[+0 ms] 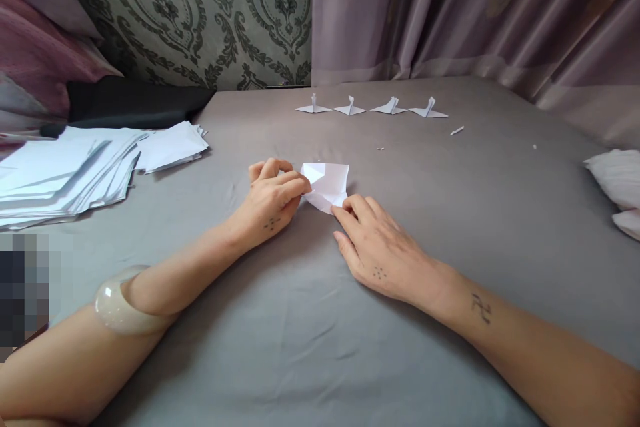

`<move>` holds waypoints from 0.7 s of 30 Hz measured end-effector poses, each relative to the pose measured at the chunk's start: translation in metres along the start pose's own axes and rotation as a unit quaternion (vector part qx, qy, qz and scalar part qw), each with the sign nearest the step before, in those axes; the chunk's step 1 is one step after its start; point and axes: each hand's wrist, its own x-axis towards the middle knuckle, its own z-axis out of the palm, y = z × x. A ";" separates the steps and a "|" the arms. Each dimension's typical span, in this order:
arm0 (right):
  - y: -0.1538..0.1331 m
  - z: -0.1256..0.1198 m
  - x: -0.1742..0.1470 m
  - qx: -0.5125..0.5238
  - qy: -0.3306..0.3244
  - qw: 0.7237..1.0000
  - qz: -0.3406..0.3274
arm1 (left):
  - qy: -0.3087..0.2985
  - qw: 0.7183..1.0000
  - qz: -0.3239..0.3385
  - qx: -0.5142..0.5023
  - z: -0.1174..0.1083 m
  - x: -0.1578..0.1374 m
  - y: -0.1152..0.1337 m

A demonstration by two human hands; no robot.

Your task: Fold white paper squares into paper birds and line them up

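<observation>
A small square of white paper (333, 180) with crease lines lies at the middle of the grey cloth, its edges lifting a little. My left hand (277, 193) pinches its left edge between thumb and curled fingers. At the lower right corner, my right hand (373, 240) rests with the index fingertip on the paper; its thumb is apart from the other fingers and touches the cloth side. Beyond the hands, several folded white paper cranes (351, 107) stand in a row at the far side.
A large stack of white sheets (65, 173) lies at the left, with a smaller pile of paper (173, 145) beside it. Behind them is a black item (140, 101). Paper scraps (457, 131) lie at the right rear. White fabric (617, 180) sits at the right edge; curtains (370, 13) hang behind.
</observation>
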 end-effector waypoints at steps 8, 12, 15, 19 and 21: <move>0.002 0.003 0.000 0.006 0.019 1.000 -0.007 | 0.011 1.000 -0.002 0.002 0.002 0.003 0.001; 0.002 0.004 0.001 0.012 0.021 1.000 -0.004 | 0.082 0.996 -0.007 0.046 0.004 0.003 0.004; 0.002 0.004 0.001 0.023 0.012 1.000 0.001 | 0.112 0.992 -0.026 0.045 0.005 0.003 0.004; 0.004 0.003 0.001 0.040 0.010 0.999 -0.002 | 0.025 0.999 -0.018 -0.009 0.005 0.002 0.006; 0.005 0.002 0.002 0.051 0.009 0.999 -0.005 | -0.009 0.998 -0.038 -0.058 0.004 0.001 0.009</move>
